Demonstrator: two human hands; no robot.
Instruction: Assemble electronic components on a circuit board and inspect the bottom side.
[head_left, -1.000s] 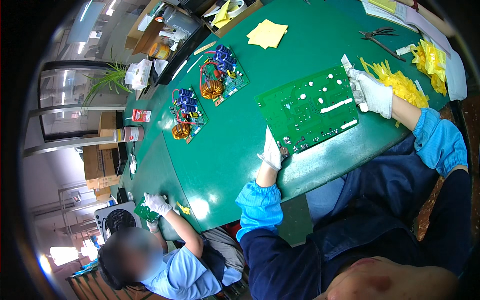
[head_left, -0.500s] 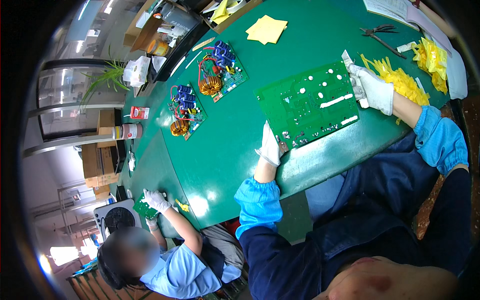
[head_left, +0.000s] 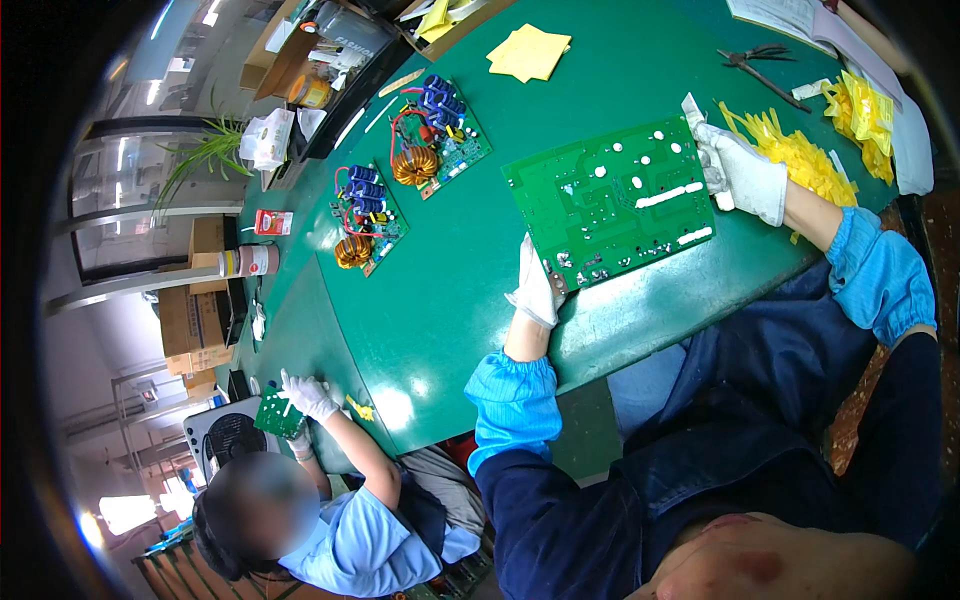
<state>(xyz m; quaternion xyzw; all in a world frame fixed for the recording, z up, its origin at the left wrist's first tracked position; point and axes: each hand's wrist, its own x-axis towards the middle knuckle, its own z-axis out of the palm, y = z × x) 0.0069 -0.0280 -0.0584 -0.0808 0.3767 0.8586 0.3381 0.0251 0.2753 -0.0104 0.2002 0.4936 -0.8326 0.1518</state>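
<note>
A large green circuit board [head_left: 600,215] is held up over the table, its solder side showing, with white strips and round white dots on it. At its lower left corner my left hand [head_left: 535,280], in a white glove, grips the edge. My right hand [head_left: 745,175], also gloved in white, is closed on the right edge near the upper corner. A whitish strip [head_left: 692,108] sticks up beside the right hand's fingers. Whatever is on the board's other side is hidden.
Two assembled circuit boards [head_left: 440,135] with coils lie on the green table [head_left: 430,300] at far left. Yellow sticky sheets [head_left: 530,52], pliers [head_left: 765,70] and a heap of yellow strips [head_left: 790,155] lie farther off. A co-worker [head_left: 350,530] at left handles a small green board [head_left: 278,413].
Both my hands have shifted slightly left with the board, which is tilted a little differently. The co-worker's small board has moved slightly left.
</note>
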